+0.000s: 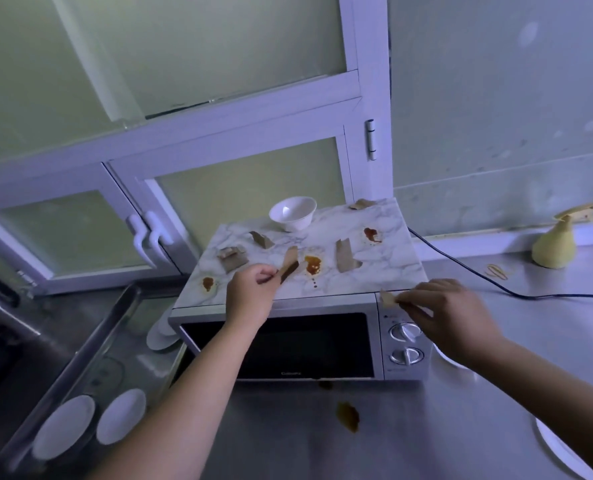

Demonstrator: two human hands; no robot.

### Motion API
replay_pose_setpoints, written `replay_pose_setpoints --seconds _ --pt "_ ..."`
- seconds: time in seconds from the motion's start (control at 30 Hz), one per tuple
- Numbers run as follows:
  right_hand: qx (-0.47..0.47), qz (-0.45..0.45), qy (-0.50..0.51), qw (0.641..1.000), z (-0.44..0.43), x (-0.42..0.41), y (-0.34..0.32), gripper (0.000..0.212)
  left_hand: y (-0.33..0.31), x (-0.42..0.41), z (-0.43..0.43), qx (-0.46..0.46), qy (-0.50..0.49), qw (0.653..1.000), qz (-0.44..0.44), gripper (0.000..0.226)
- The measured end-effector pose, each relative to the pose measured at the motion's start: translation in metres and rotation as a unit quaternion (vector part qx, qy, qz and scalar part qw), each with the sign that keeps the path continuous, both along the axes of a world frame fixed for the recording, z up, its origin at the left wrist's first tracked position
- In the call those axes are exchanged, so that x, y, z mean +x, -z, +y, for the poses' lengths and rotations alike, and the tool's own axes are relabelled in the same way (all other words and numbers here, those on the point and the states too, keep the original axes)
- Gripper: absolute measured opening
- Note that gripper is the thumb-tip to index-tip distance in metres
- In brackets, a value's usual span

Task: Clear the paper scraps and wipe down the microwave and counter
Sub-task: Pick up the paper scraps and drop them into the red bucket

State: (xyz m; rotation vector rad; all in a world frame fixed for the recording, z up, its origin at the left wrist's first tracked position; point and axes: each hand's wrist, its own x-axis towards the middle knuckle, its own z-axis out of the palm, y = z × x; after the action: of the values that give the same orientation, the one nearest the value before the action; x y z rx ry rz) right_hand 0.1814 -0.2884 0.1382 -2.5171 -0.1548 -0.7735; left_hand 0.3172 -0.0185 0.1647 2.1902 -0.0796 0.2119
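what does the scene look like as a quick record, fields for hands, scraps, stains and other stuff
left hand: pinches a paper scrap over the microwave top
right hand: pinches a small scrap at its front right edge
loose scraps: at least four on the top
stains: three brown on top, one on the counter
other: white bowl on top, spray bottle on counter

My view is dim and bluish, lit softly through the frosted window point(198, 46); edges bow, details slightly blurred
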Motion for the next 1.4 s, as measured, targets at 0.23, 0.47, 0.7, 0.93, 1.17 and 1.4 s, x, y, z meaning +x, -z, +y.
replay_pose_setpoints --seconds 0.23,0.47,0.7,0.93,1.17,1.4 --pt "0.187 0.057 -0.19 0.962 0.043 -0.012 -0.019 0.012 -0.013 -0.072 0.0 -0.169 0.111 0.962 0.18 0.018" --pt "0.09 0.042 -0.267 0.959 0.084 -0.003 -0.032 0.014 -0.026 -0.097 0.022 -0.169 0.192 0.941 0.221 0.012" --pt "0.206 0.144 -0.199 0.947 0.116 -0.015 -0.042 0.045 -0.034 -0.073 0.077 -0.213 0.254 0.918 0.218 0.015" --pt "0.369 0.172 -0.135 0.903 0.143 -0.029 -0.055 0.011 -0.025 0.028 0.128 -0.045 0.093 0.993 0.053 0.006" --pt "0.466 0.181 0.058 0.864 0.161 -0.048 -0.041 0.02 -0.016 0.144 0.122 0.075 0.093 0.992 0.049 0.021" --pt "0.553 0.152 0.132 0.809 0.17 -0.08 -0.029 0.021 -0.012 0.202 0.119 0.181 0.255 0.94 0.133 0.05"
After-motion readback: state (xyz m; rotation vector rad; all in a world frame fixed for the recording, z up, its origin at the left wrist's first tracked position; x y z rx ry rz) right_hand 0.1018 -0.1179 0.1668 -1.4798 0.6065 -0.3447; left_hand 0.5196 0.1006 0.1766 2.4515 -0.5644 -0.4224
